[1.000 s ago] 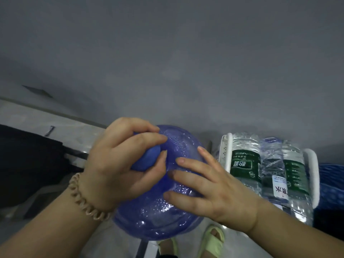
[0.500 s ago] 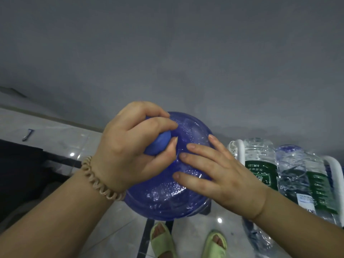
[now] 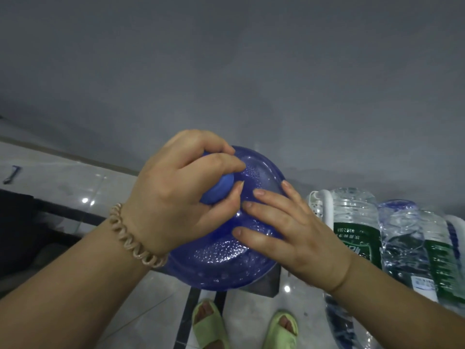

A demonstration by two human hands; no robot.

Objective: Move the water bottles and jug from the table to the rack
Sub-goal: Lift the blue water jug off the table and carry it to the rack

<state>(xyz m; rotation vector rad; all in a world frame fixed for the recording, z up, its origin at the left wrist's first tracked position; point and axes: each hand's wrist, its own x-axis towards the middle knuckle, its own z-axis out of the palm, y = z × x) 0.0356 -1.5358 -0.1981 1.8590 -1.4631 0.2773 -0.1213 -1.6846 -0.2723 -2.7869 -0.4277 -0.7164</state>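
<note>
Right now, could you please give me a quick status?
Left hand grips cap. Right hand flat on blue jug. Bottles in white rack alongside.

Head camera looks steeply down, close.

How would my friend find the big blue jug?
Look below the grey wall to the middle, where the left hand grips a cap and the right hand lies flat. Both are on the jug. Unlike the clear, green-labelled bottles to its right, it is round and deep blue.
</note>
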